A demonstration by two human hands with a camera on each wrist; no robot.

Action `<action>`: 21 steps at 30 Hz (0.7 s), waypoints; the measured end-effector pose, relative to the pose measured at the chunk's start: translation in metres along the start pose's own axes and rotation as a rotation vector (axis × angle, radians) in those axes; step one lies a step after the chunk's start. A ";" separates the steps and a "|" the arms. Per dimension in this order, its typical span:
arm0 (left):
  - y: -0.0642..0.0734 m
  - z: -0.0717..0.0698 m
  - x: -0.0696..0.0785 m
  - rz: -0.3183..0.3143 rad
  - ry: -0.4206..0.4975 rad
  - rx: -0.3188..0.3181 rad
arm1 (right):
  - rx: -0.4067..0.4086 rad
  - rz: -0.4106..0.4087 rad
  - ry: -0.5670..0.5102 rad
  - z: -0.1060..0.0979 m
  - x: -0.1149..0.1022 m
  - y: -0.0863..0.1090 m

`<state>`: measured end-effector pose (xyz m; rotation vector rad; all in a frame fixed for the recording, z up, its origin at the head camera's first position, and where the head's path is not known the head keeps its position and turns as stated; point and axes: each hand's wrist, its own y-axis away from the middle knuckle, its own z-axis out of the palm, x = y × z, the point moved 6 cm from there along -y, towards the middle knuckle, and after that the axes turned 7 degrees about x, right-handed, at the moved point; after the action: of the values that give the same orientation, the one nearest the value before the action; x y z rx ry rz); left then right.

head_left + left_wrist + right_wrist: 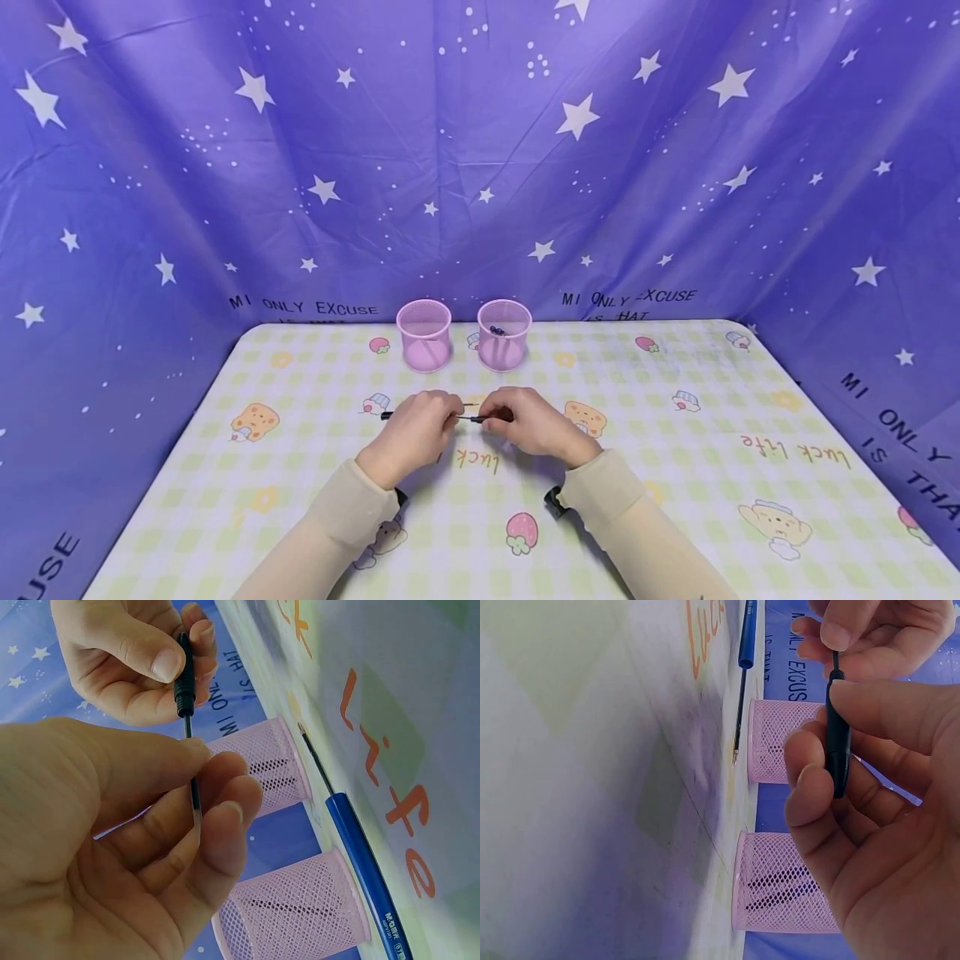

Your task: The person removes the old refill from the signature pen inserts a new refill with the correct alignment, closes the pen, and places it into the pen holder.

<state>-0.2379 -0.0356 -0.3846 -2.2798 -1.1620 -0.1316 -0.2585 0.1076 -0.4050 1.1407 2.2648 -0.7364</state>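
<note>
My left hand (420,429) pinches a thin pen refill (196,791) between thumb and fingers. In my right hand (528,421) is a dark pen front section (839,735), gripped by thumb and fingertips. The refill runs into one end of this dark piece, so the two hands face each other just above the table. Behind the hands a blue pen barrel (360,851) lies on the cloth, with a bare refill and its metal point (736,756) sticking out of one end. Most of that barrel is hidden by the left hand in the head view.
Two pink mesh cups stand at the back of the table: the left cup (425,354) shows a thin dark item through its mesh, and the right cup (502,354) holds a few small dark pieces. A checked cloth (622,533) covers the table; a purple star curtain (450,150) surrounds it.
</note>
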 end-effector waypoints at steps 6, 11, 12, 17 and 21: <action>0.001 0.000 0.000 0.011 -0.018 0.000 | 0.001 0.004 -0.001 0.000 0.001 0.000; 0.000 0.001 0.000 0.025 -0.050 -0.007 | 0.001 -0.008 0.002 -0.001 0.000 0.000; 0.000 0.001 0.001 0.026 -0.045 -0.009 | 0.000 -0.009 0.001 -0.001 0.000 0.000; 0.000 0.002 0.001 0.024 -0.004 -0.020 | -0.008 -0.003 0.006 0.000 0.000 0.001; 0.000 0.001 0.001 0.020 0.010 -0.026 | -0.010 -0.002 0.006 0.001 0.002 0.000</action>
<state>-0.2370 -0.0343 -0.3853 -2.3099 -1.1386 -0.1518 -0.2589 0.1083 -0.4065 1.1374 2.2726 -0.7222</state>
